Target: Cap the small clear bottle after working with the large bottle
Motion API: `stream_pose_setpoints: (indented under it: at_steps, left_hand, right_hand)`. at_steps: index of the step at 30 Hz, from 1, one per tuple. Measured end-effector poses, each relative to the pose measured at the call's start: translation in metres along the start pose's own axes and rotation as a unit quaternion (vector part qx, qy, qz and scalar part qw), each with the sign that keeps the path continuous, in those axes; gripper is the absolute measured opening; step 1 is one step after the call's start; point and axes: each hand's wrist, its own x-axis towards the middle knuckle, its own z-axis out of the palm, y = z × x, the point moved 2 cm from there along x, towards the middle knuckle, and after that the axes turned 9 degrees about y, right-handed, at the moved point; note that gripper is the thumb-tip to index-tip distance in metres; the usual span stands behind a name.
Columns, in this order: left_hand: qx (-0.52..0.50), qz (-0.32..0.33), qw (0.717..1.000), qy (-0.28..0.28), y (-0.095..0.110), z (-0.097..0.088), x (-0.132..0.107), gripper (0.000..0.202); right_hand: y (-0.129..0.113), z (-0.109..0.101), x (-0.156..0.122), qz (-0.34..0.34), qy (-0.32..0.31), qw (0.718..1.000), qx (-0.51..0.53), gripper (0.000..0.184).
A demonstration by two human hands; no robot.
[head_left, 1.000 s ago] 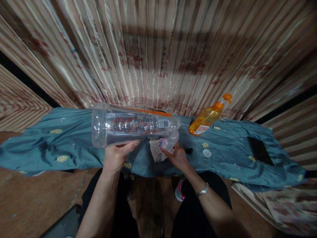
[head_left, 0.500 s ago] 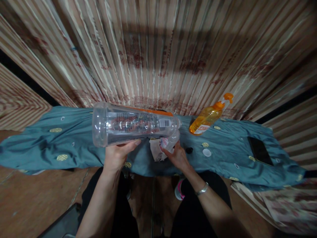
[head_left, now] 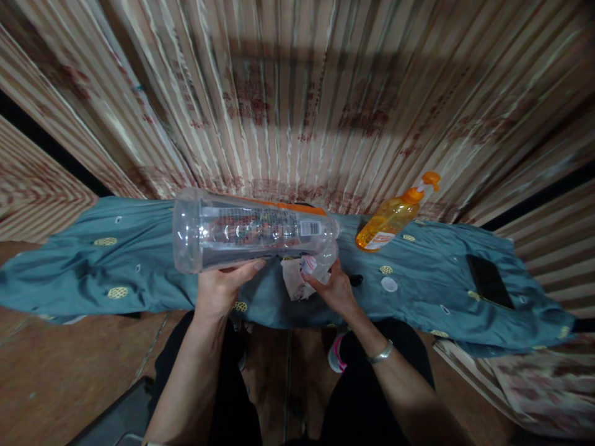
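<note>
A large clear plastic bottle (head_left: 251,232) with printed text, a barcode and an orange strip is held on its side, its neck toward the right. My left hand (head_left: 223,285) is closed on its underside near the base, thumb along the near side; the other fingers are hidden behind it. My right hand (head_left: 337,288) grips a small clear plastic bottle (head_left: 328,257), which has a red-and-white patch, just below the large bottle's neck. Whether the two bottles touch cannot be made out. Beneath the small bottle lies a beige cloth or paper piece (head_left: 295,282).
An orange pump bottle (head_left: 388,217) stands right of the large bottle. A white round cap (head_left: 389,284), a small black cap (head_left: 356,280) and a dark phone (head_left: 490,282) lie on the teal cloth (head_left: 153,248). Behind hangs a striped curtain (head_left: 288,93).
The view has shifted very slightly. My right hand is a touch farther right and now partly covers the black cap; both hands keep their hold on the bottles.
</note>
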Motion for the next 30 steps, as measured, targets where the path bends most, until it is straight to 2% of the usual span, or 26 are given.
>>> stream_pose_setpoints:
  at_steps: [7, 10, 17, 24, 28, 30]
  left_hand:
    - [-0.004, -0.001, 1.0, -0.007, 0.0002, 0.0006, 0.0001, 0.066]
    - [-0.007, 0.0, 1.0, -0.011, -0.0012, -0.0003, 0.0002, 0.062]
    - [0.008, 0.005, 1.0, -0.02, -0.0017, -0.0012, 0.0003, 0.044]
    - [-0.004, 0.004, 1.0, -0.003, 0.0008, 0.0007, 0.0002, 0.06]
    - [0.001, 0.009, 1.0, -0.006, 0.0024, 0.0017, 0.0004, 0.053]
    - [-0.003, 0.012, 1.0, -0.007, 0.0028, 0.0018, 0.0003, 0.056]
  right_hand:
    - [-0.0032, -0.0049, 0.0039, 0.002, 0.002, 1.0, 0.013, 0.085]
    - [-0.0041, -0.0047, 0.0049, 0.001, 0.003, 1.0, 0.019, 0.085]
    - [-0.0035, -0.0005, 0.0052, -0.021, 0.012, 1.0, 0.007, 0.062]
    - [-0.0035, 0.0, 0.0048, -0.024, 0.007, 1.0, 0.0, 0.056]
    - [-0.0024, 0.0007, 0.0044, -0.024, 0.011, 1.0, -0.006, 0.056]
    - [-0.002, 0.0012, 0.0043, -0.024, 0.01, 1.0, -0.004, 0.055]
